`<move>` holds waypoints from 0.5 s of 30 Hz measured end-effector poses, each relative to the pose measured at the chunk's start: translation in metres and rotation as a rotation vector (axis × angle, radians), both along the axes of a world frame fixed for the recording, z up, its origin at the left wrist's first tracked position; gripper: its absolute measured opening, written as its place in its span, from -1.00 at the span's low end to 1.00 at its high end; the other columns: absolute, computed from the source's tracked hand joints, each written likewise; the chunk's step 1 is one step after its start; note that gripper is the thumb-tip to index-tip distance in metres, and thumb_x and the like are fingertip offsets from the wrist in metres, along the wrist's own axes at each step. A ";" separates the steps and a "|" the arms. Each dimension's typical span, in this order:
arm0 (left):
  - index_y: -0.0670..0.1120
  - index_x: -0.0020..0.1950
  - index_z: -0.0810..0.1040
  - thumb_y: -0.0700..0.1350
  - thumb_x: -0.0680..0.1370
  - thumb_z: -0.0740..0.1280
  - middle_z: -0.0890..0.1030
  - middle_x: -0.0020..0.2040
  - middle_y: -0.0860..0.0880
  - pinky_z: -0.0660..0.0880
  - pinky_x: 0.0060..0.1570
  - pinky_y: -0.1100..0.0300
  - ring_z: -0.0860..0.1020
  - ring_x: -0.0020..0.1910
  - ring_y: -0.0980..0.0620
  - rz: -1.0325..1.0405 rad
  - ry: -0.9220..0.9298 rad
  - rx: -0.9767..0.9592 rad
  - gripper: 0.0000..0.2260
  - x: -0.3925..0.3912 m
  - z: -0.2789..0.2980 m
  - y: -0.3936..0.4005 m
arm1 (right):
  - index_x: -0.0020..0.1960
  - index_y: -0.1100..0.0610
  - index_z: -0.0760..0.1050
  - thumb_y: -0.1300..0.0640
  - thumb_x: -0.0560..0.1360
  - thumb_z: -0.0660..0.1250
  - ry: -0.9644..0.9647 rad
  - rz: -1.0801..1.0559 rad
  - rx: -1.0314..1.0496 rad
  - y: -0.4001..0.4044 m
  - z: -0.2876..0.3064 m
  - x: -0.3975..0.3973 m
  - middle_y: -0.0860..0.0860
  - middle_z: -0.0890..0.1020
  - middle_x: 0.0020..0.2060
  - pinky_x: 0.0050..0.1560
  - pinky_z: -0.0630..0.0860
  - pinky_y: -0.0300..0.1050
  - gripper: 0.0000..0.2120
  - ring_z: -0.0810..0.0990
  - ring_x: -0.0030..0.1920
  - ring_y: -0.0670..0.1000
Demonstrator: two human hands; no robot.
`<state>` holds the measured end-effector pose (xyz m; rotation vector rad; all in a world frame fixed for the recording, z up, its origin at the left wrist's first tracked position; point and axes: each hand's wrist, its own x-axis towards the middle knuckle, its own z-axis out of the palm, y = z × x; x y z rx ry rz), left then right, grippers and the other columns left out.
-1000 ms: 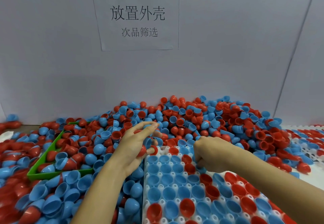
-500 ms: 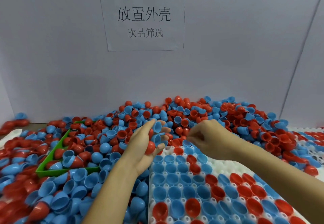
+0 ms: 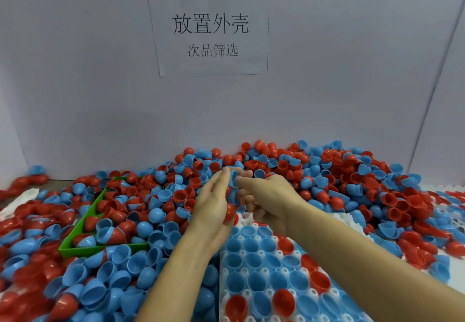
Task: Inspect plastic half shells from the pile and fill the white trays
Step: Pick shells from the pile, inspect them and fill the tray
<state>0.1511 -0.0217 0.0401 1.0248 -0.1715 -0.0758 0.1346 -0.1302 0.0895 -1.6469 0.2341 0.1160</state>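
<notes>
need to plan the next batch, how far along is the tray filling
Done: the near white tray has most visible pockets filled with blue and red shells. In hand: the left hand holds several shells while the right hand meets it at a blue shell. Left: a large pile and the tray's far rows.

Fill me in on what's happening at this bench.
A person is sorting red and blue half shells from a big pile into a white tray. Both hands are raised together over the far end of the tray. The left hand holds several shells, a red shell low against the palm and a blue shell up at the fingertips, where the right hand reaches in. The tray's near cups are mostly filled. A green bin on the left also holds shells.
</notes>
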 end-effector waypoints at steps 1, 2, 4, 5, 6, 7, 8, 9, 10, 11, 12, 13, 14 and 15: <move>-0.08 0.24 0.59 0.00 0.70 0.17 0.69 0.16 -0.08 0.63 -0.01 0.16 0.67 0.14 -0.03 -0.003 -0.017 0.015 -0.72 0.000 -0.001 -0.001 | -0.04 0.23 0.56 0.18 0.57 0.36 0.039 0.004 0.054 0.000 0.001 0.002 0.06 0.49 -0.41 -0.59 0.22 -0.34 -0.89 0.37 -0.57 -0.14; -0.08 0.24 0.59 -0.01 0.69 0.18 0.69 0.16 -0.07 0.61 0.00 0.18 0.66 0.16 -0.02 -0.007 -0.038 0.026 -0.73 0.000 -0.001 -0.001 | -0.01 0.23 0.56 0.17 0.57 0.37 0.070 0.011 0.093 -0.001 0.000 0.005 0.07 0.49 -0.38 -0.60 0.23 -0.34 -0.89 0.37 -0.55 -0.14; -0.06 0.24 0.59 0.00 0.68 0.19 0.69 0.17 -0.03 0.60 0.04 0.19 0.65 0.19 0.01 -0.010 -0.072 0.043 -0.73 0.000 -0.003 -0.001 | 0.02 0.21 0.56 0.19 0.57 0.37 0.112 0.032 0.152 -0.002 -0.002 0.008 0.07 0.49 -0.32 -0.61 0.23 -0.36 -0.92 0.35 -0.53 -0.15; -0.05 0.26 0.59 0.01 0.67 0.18 0.69 0.19 -0.01 0.59 0.06 0.18 0.64 0.20 0.02 -0.012 -0.082 0.044 -0.72 0.000 -0.003 -0.001 | 0.04 0.21 0.57 0.21 0.58 0.36 0.118 0.040 0.178 -0.003 -0.003 0.009 0.08 0.49 -0.30 -0.61 0.22 -0.37 -0.92 0.34 -0.53 -0.15; -0.03 0.28 0.58 0.02 0.67 0.16 0.68 0.20 0.01 0.60 0.06 0.16 0.64 0.21 0.04 -0.013 -0.084 0.032 -0.71 0.000 -0.003 -0.001 | 0.08 0.23 0.57 0.23 0.58 0.36 0.113 0.038 0.193 -0.004 -0.004 0.010 0.08 0.49 -0.27 -0.62 0.21 -0.37 -0.89 0.33 -0.52 -0.15; -0.02 0.30 0.57 0.03 0.68 0.15 0.68 0.20 0.02 0.62 0.03 0.15 0.64 0.20 0.04 -0.012 -0.077 0.002 -0.70 0.001 -0.004 -0.001 | 0.13 0.26 0.57 0.24 0.57 0.36 0.102 0.028 0.203 -0.007 -0.004 0.011 0.10 0.49 -0.25 -0.62 0.20 -0.36 -0.83 0.31 -0.51 -0.15; -0.01 0.30 0.56 0.04 0.68 0.14 0.68 0.20 0.03 0.64 -0.01 0.13 0.65 0.18 0.04 -0.009 -0.058 -0.039 -0.69 0.001 -0.004 -0.002 | 0.15 0.29 0.56 0.25 0.57 0.36 0.082 0.009 0.200 -0.010 -0.003 0.012 0.10 0.48 -0.25 -0.61 0.19 -0.36 -0.82 0.29 -0.51 -0.14; -0.01 0.30 0.56 0.04 0.69 0.14 0.69 0.19 0.03 0.65 -0.04 0.10 0.66 0.16 0.03 0.001 -0.025 -0.087 -0.70 0.002 -0.005 -0.002 | 0.09 0.27 0.56 0.25 0.56 0.36 0.053 -0.008 0.185 -0.016 -0.001 0.013 0.10 0.46 -0.29 -0.61 0.18 -0.35 -0.87 0.27 -0.51 -0.14; -0.03 0.29 0.56 0.05 0.69 0.14 0.69 0.18 0.02 0.65 -0.06 0.06 0.67 0.14 0.02 0.021 0.018 -0.139 -0.70 0.004 -0.006 -0.001 | -0.03 0.23 0.54 0.24 0.56 0.36 0.021 -0.022 0.165 -0.022 0.003 0.014 0.06 0.43 -0.36 -0.61 0.17 -0.34 -0.96 0.24 -0.52 -0.14; -0.07 0.28 0.55 0.04 0.69 0.15 0.69 0.17 -0.01 0.66 -0.08 0.02 0.68 0.12 -0.01 0.043 0.061 -0.189 -0.70 0.005 -0.007 0.000 | -0.16 0.16 0.49 0.23 0.56 0.36 -0.014 -0.037 0.130 -0.032 0.007 0.016 0.02 0.37 -0.42 -0.61 0.15 -0.32 -0.87 0.22 -0.53 -0.13; -0.11 0.25 0.55 0.04 0.70 0.16 0.70 0.17 -0.06 0.66 -0.09 -0.01 0.69 0.11 -0.05 0.061 0.097 -0.238 -0.70 0.007 -0.008 0.003 | -0.26 0.10 0.42 0.23 0.56 0.37 -0.052 -0.055 0.083 -0.043 0.011 0.016 -0.01 0.32 -0.47 -0.61 0.15 -0.31 -0.76 0.21 -0.54 -0.12; -0.13 0.22 0.55 0.04 0.70 0.17 0.70 0.16 -0.11 0.66 -0.10 -0.01 0.69 0.10 -0.09 0.072 0.125 -0.283 -0.70 0.009 -0.008 0.007 | -0.30 0.06 0.38 0.23 0.55 0.38 -0.100 -0.064 0.029 -0.056 0.014 0.017 -0.01 0.31 -0.49 -0.61 0.19 -0.30 -0.70 0.23 -0.54 -0.10; -0.14 0.18 0.55 0.03 0.70 0.17 0.70 0.14 -0.14 0.66 -0.14 0.01 0.70 0.08 -0.11 0.079 0.141 -0.321 -0.71 0.011 -0.008 0.010 | -0.31 0.03 0.42 0.23 0.54 0.39 -0.141 -0.065 -0.057 -0.068 0.017 0.015 0.03 0.36 -0.49 -0.59 0.30 -0.31 -0.70 0.31 -0.53 -0.05; -0.14 0.14 0.55 0.03 0.69 0.18 0.70 0.11 -0.15 0.66 -0.18 0.04 0.70 0.05 -0.11 0.084 0.147 -0.345 -0.72 0.012 -0.008 0.014 | -0.28 -0.02 0.51 0.21 0.54 0.40 -0.191 -0.047 -0.178 -0.082 0.017 0.013 0.08 0.47 -0.43 -0.49 0.48 -0.30 -0.74 0.46 -0.46 0.02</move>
